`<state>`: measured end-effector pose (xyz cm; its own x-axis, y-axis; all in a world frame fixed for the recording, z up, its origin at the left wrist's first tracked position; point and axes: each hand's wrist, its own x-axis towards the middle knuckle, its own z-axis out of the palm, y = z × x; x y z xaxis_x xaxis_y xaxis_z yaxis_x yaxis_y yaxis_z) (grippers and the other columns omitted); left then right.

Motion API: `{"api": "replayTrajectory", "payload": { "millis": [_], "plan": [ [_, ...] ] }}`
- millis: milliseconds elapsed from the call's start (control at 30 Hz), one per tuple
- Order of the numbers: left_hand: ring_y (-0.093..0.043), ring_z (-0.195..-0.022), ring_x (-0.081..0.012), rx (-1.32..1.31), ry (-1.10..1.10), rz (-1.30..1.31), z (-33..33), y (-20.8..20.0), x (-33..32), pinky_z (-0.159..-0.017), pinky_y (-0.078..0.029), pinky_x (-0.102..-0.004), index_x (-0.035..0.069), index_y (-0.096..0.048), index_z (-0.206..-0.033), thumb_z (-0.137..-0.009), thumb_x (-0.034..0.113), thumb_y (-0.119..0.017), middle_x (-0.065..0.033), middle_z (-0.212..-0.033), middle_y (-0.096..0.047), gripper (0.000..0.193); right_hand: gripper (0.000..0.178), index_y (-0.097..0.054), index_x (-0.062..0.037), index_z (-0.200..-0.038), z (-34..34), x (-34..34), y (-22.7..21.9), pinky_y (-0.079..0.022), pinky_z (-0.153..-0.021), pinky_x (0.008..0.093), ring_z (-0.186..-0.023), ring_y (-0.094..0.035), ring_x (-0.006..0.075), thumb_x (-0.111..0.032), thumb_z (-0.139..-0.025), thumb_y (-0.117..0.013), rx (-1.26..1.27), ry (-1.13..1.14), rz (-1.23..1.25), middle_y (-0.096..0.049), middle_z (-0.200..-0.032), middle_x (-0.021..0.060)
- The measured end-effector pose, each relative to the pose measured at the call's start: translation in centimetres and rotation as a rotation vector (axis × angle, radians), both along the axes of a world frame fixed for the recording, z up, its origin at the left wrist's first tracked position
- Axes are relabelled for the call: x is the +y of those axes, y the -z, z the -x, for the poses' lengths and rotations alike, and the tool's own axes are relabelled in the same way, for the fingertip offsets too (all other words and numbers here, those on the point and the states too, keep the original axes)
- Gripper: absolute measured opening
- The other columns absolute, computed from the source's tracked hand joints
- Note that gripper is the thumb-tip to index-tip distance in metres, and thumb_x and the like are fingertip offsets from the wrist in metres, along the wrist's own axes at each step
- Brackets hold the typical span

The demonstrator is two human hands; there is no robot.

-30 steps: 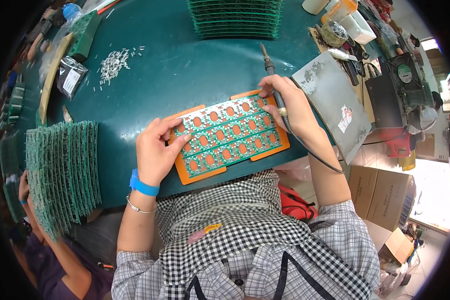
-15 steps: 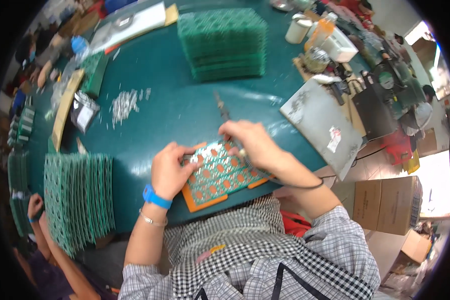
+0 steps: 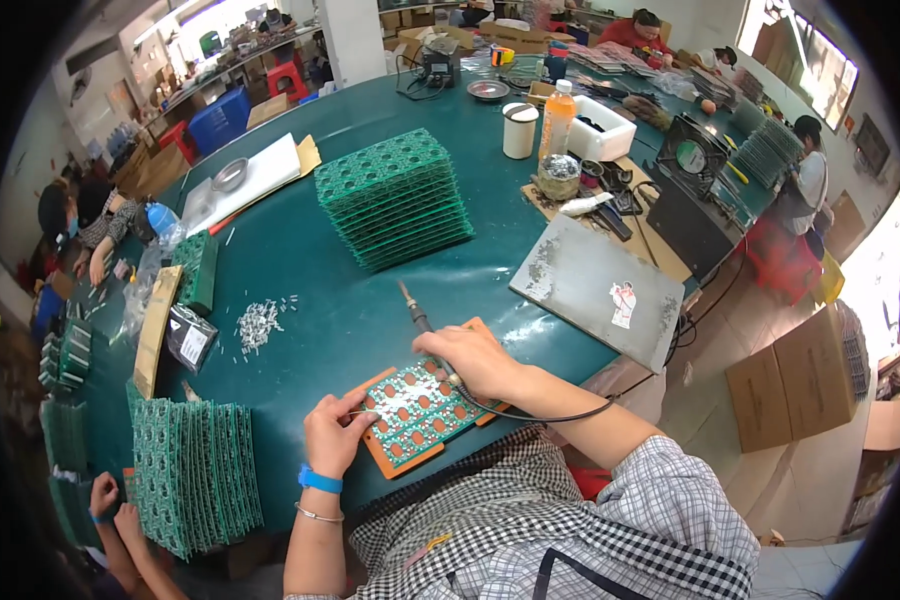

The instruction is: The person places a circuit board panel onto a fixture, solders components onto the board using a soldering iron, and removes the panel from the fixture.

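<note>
A green circuit board point(image 3: 407, 405) with several round orange openings lies in an orange tray point(image 3: 410, 470) near the table's front edge. My left hand point(image 3: 330, 437) is at the board's left edge, thumb and forefinger pinched on a thin, pale strand that looks like solder wire point(image 3: 367, 412). In my right hand point(image 3: 475, 362), above the board's right side, is a soldering iron point(image 3: 420, 318). Its tip points away from me, over the bare table beyond the board. The iron's black cable runs under my right forearm.
Stacked green boards stand at the back point(image 3: 395, 195) and at left point(image 3: 195, 480). Small metal parts point(image 3: 260, 325) lie loose left of centre. A grey metal plate point(image 3: 595, 290), a bottle point(image 3: 557, 120), a white cup point(image 3: 519, 132) and tools are at right. A co-worker's hands point(image 3: 115, 505) show at lower left.
The view has tilted up, showing more of the room. My right hand still holds the soldering iron, tip pointing away; my left hand stays at the board's left edge.
</note>
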<state>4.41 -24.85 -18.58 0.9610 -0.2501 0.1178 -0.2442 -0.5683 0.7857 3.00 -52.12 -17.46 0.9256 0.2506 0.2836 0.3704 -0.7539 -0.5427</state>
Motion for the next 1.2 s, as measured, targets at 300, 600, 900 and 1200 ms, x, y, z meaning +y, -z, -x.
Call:
{"api": "replayTrajectory", "payload": {
  "millis": [300,600,900,1200],
  "plan": [
    [-0.053,-0.067,-0.0183,-0.027,0.129,-0.082,4.9,-1.9,1.1,-0.060,-0.047,-0.0322,0.006,-0.071,-0.107,-0.061,0.013,-0.089,-0.0063,-0.078,-0.055,0.050,0.054,-0.054,-0.0097,-0.119,6.6,-3.3,-2.6,-0.050,-0.081,0.0436,-0.095,-0.062,0.0336,-0.009,-0.072,-0.079,-0.011,-0.006,-0.141,-0.063,-0.102,0.0136],
    [-0.055,-0.063,-0.0183,-0.114,0.113,-0.185,6.0,-1.6,1.1,-0.057,-0.047,-0.0329,0.006,-0.072,-0.106,-0.064,0.020,-0.088,-0.0060,-0.073,-0.055,0.047,0.057,-0.052,-0.0093,-0.122,7.2,-2.9,-1.2,-0.048,-0.085,0.0439,-0.099,-0.060,0.0355,-0.007,-0.071,-0.078,0.034,0.037,-0.022,-0.061,-0.112,0.0147],
    [-0.049,-0.058,-0.0171,-0.140,0.053,-0.162,6.8,-0.3,1.3,-0.054,-0.043,-0.0319,0.003,-0.071,-0.110,-0.065,0.018,-0.088,-0.0063,-0.067,-0.052,0.050,0.046,-0.057,-0.0053,-0.114,10.9,-8.0,-1.3,-0.044,-0.099,0.0408,-0.111,-0.058,0.0336,0.002,-0.071,-0.067,-0.391,0.528,-0.290,-0.062,-0.117,0.0175],
    [-0.048,-0.054,-0.0164,-0.225,0.006,-0.039,5.5,-2.5,2.3,-0.051,-0.039,-0.0309,0.002,-0.073,-0.099,-0.079,0.004,-0.072,-0.0081,-0.063,-0.050,0.020,0.058,-0.048,-0.0057,-0.123,14.3,-23.0,3.8,-0.046,-0.093,0.0407,-0.107,-0.059,0.0348,-0.015,-0.076,-0.081,-0.262,1.360,-0.255,-0.063,-0.111,0.0189]
  ]
}}
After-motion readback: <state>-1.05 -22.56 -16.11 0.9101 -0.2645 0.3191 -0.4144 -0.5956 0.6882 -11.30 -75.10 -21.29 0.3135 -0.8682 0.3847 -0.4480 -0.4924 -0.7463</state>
